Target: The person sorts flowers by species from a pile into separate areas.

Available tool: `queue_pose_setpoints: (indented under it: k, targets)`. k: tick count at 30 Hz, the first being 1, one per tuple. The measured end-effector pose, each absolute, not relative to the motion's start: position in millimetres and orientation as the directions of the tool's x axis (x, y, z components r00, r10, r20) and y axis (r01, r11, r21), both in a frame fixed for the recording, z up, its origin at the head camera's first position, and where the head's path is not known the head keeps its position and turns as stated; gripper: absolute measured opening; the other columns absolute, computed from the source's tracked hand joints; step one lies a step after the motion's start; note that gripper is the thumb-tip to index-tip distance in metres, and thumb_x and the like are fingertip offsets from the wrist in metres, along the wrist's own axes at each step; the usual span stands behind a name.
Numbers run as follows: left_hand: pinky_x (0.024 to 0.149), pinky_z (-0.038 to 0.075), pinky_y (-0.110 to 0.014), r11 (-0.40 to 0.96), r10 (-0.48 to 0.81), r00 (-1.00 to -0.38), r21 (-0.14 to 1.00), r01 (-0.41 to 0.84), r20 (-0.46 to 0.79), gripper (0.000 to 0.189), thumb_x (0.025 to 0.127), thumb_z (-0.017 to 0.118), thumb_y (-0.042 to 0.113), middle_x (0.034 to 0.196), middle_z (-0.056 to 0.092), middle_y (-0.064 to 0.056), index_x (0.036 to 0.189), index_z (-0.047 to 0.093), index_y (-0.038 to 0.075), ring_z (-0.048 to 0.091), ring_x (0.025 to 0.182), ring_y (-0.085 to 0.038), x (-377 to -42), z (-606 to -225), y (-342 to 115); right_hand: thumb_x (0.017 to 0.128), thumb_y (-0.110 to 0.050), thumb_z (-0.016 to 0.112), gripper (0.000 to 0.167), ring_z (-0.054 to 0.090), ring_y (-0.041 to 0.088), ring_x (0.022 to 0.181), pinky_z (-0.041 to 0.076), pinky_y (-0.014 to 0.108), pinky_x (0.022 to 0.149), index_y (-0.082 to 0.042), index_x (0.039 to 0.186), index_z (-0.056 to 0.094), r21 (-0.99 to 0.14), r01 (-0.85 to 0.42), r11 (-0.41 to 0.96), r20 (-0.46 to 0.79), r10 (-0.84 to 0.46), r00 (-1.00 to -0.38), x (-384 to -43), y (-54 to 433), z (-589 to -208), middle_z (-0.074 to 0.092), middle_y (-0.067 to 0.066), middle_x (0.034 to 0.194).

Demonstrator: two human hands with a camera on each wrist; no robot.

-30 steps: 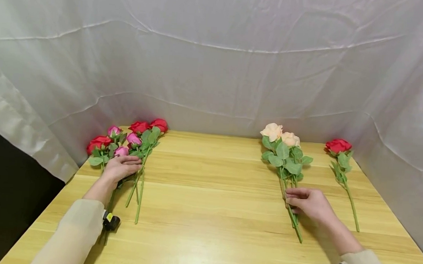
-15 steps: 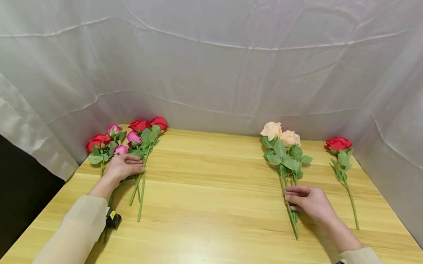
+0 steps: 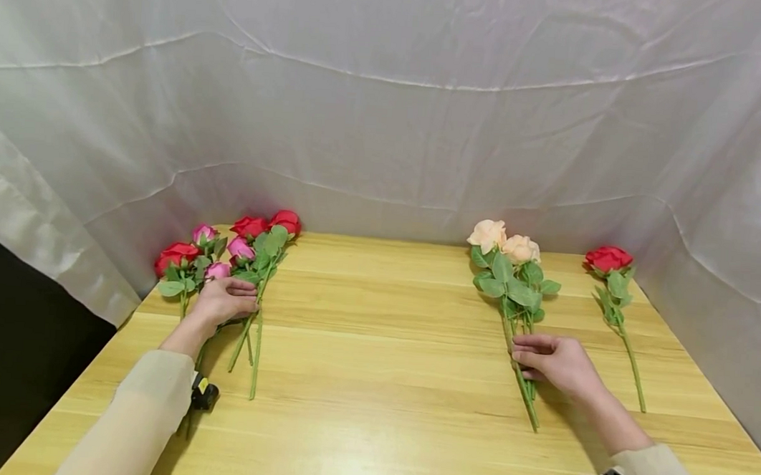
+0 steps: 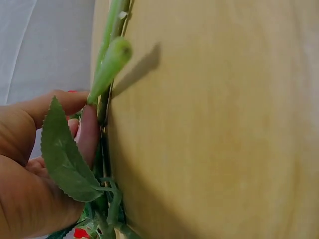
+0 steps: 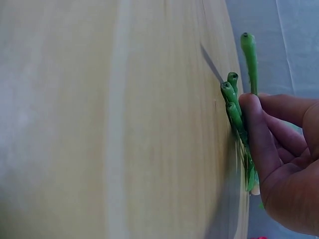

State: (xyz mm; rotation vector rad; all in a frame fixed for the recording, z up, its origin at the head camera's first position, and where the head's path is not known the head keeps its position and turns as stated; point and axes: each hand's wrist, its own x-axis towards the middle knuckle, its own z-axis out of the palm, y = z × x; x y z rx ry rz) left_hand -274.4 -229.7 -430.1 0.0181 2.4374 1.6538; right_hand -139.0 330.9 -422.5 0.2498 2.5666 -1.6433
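My left hand (image 3: 223,304) pinches a green stem (image 4: 110,67) between thumb and index finger. That stem appears to belong to the red rose (image 3: 286,222) at the right edge of the left-hand group. Pink roses (image 3: 241,249) and more red roses (image 3: 177,255) lie around this hand, which covers part of their stems. On the other side, my right hand (image 3: 557,363) pinches one stem (image 5: 250,62) of the peach roses (image 3: 487,235). Its end stands off the table, while several other stems (image 5: 234,112) lie just beneath.
A single red rose (image 3: 608,259) lies at the far right, its stem pointing toward me. The wooden table (image 3: 374,366) meets a grey-white curtain (image 3: 385,144) at the back and sides. Several bloom heads lie close to that curtain.
My left hand has shifted slightly right onto the red rose's stem, whose lower end moved a little. The pinched peach rose stem has shifted slightly left; my right hand has barely moved.
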Motion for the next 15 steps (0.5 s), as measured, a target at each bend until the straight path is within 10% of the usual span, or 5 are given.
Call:
queue_pose_setpoints:
  k: [15]
  targets:
    - [0.074,0.056,-0.019,0.432,0.075,-0.983,0.894,-0.121,-0.17,0.052,0.098,0.067,0.006,0.145,0.056,-0.029,0.144,0.052,-0.011,0.062,0.09,-0.002,-278.1,-427.9,-229.8,0.101,-0.014,0.07,0.048,0.072,0.012,0.086,0.065,0.03,0.076,0.016,0.136,0.057,-0.914,0.195,0.356,-0.167,0.109,-0.98,-135.6,333.1,-423.1,0.074,0.018,0.118]
